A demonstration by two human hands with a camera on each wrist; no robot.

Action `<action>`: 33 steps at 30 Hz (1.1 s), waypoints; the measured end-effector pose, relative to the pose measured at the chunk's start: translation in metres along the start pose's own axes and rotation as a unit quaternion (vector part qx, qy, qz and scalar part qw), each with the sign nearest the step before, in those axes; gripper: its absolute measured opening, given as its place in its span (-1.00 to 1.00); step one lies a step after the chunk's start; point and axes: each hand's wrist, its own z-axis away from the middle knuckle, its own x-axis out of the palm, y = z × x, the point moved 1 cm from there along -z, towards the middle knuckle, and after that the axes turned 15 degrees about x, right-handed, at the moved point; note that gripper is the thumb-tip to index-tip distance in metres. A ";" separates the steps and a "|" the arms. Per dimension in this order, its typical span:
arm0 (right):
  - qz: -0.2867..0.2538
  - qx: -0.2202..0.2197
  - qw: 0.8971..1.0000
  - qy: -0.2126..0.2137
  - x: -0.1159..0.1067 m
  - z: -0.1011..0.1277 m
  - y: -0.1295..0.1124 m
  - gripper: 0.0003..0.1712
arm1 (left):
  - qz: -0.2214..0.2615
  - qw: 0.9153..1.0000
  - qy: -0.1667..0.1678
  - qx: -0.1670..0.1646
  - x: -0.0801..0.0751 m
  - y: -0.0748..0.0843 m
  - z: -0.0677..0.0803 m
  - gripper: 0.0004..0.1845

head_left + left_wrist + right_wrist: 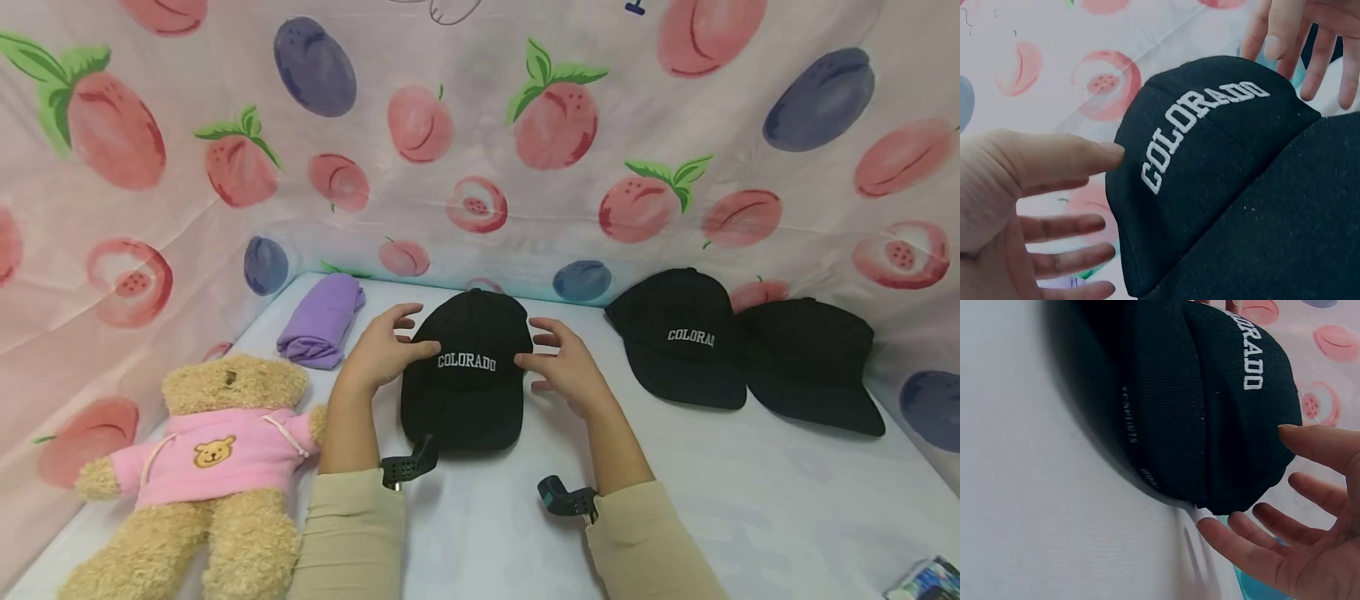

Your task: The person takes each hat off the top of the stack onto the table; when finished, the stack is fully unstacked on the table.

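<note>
A black cap (468, 375) with white COLORADO lettering sits on the white table, brim toward me. My left hand (392, 346) is at its left side with fingers spread and straight, and its thumb tip (1110, 150) touches the crown beside the lettering (1194, 128). My right hand (557, 358) hovers at the cap's right side, fingers fanned out. In the right wrist view those fingers (1241, 547) stand just off the crown (1222, 412) without gripping it. Neither hand holds anything.
Two more black caps (686, 337) (813, 362) lie to the right, one overlapping the other. A folded purple cloth (324, 321) lies at the back left and a teddy bear in a pink hoodie (217, 450) at the front left. Fruit-print fabric walls (525, 167) surround the table.
</note>
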 end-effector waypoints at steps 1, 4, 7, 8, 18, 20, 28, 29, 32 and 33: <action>0.000 0.004 1.000 -0.004 0.001 -0.001 0.000 -0.18 | -0.001 1.000 -0.003 -0.007 0.000 -0.002 0.000 -0.17; -0.002 0.015 1.000 -0.013 0.002 -0.002 0.003 -0.15 | -0.006 1.000 -0.015 -0.025 0.002 -0.006 -0.001 -0.14; -0.013 0.022 1.000 -0.017 0.002 -0.003 0.006 -0.13 | -0.005 0.999 -0.020 -0.046 0.005 -0.008 -0.002 -0.12; -0.017 0.023 0.999 -0.017 0.002 -0.003 0.006 -0.13 | -0.003 0.998 -0.020 -0.052 0.006 -0.008 -0.002 -0.12; -0.029 0.023 0.999 -0.014 0.009 -0.005 0.007 -0.13 | 0.027 0.993 -0.036 -0.105 0.007 -0.009 0.002 -0.18; -0.029 0.022 0.999 -0.011 0.010 -0.005 0.007 -0.13 | 0.033 0.993 -0.036 -0.108 0.007 -0.008 0.003 -0.18; -0.018 0.012 1.000 -0.004 0.010 -0.004 0.005 -0.15 | 0.015 0.993 -0.037 -0.113 0.006 0.003 0.003 -0.17; -0.019 0.012 1.000 -0.001 0.010 -0.004 0.005 -0.15 | 0.013 0.993 -0.038 -0.112 0.006 0.004 0.003 -0.17; -0.025 0.014 1.000 0.004 0.010 -0.003 0.004 -0.15 | 0.005 0.993 -0.036 -0.108 0.006 0.006 0.003 -0.18; -0.026 0.013 1.000 0.005 0.009 -0.003 0.003 -0.16 | 0.003 0.994 -0.037 -0.106 0.006 0.007 0.002 -0.18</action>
